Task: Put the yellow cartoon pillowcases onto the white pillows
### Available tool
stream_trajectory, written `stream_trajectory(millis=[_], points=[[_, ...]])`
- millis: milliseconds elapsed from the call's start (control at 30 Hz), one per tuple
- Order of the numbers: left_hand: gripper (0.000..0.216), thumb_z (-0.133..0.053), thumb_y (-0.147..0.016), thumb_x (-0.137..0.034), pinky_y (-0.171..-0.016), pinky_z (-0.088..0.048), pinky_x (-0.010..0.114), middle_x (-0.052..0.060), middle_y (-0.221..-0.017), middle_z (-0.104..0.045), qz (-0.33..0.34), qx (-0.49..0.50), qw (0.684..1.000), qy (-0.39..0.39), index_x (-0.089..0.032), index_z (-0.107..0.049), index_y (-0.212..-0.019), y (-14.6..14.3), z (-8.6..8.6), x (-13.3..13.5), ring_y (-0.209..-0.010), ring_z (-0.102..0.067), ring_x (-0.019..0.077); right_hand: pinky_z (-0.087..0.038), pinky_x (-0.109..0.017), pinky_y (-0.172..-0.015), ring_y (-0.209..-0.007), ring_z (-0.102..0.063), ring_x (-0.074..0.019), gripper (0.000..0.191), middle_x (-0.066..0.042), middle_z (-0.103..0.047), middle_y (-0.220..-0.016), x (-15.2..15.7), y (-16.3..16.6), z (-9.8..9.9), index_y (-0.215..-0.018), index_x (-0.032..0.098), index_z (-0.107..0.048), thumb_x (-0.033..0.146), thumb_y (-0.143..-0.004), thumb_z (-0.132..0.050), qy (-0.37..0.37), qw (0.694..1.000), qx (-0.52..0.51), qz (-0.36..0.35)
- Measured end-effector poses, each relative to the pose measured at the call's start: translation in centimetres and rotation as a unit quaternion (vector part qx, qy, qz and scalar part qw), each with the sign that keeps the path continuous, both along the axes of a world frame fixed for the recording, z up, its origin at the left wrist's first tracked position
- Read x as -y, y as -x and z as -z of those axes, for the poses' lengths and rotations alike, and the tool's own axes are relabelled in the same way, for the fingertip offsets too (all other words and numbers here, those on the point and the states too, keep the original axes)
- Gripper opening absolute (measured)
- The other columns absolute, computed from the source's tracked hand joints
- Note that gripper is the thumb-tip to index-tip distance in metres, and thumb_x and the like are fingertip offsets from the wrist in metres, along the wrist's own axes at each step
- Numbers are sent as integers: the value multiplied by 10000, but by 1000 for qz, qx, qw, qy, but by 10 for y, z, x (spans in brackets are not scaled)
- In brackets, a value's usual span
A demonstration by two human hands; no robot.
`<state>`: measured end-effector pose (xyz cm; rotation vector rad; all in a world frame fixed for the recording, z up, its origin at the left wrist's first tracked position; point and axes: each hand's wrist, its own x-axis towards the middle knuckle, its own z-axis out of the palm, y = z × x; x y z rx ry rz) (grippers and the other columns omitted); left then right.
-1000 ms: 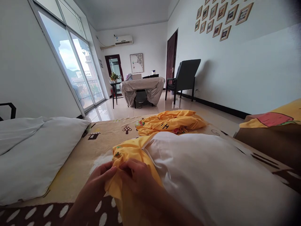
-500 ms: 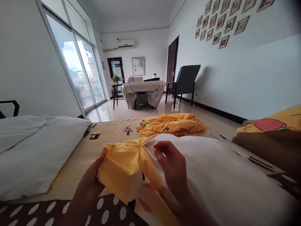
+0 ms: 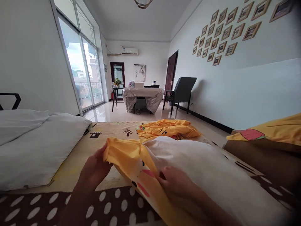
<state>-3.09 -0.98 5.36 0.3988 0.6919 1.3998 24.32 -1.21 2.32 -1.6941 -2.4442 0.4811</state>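
A yellow pillowcase (image 3: 128, 157) with a printed face covers one end of a white pillow (image 3: 202, 169). My left hand (image 3: 97, 164) grips the pillowcase's closed corner, thumb on the near side. At the open edge, where yellow cloth meets white pillow, my right hand (image 3: 175, 183) is closed, with its fingers pinching the pillowcase's rim. Part of that pinch is hidden behind the hand. Most of the white pillow lies bare to the right, under and beyond my right forearm.
A crumpled yellow cloth (image 3: 169, 128) lies behind the pillow on the patterned blanket (image 3: 110, 128). Another white pillow (image 3: 35, 150) rests at the left. More yellow cloth (image 3: 270, 131) hangs over a brown box-like shape at the right. A covered table (image 3: 143, 91) and grey chair (image 3: 183, 91) stand farther off.
My right hand has come down from above the pillow to the pillowcase's open edge and closed there. My left hand still grips the corner, raised slightly. The view has tilted up.
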Motion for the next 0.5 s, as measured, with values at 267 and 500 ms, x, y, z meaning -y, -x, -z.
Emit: stream_trajectory(millis=[267, 500], points=[[323, -424, -933, -195, -684, -588, 286, 126, -1052, -675, -7, -4, 1000, -14, -110, -553, -1216, 6, 3, 1, -831, -682, 191, -386, -217, -566, -686, -580, -148, 303, -11, -717, -837, -4, 17, 8, -843, 185, -733, 437, -736, -605, 160, 944, -287, -39], [358, -359, -957, -194, -654, -600, 292, 100, -911, -703, -48, 37, 998, 13, -116, -483, -1284, 31, 2, -10, -766, -703, 194, -421, -248, -579, -645, -573, -160, 281, -13, -683, -728, -11, 13, -3, -792, 177, -713, 444, -737, -642, 63, 849, -514, 101]])
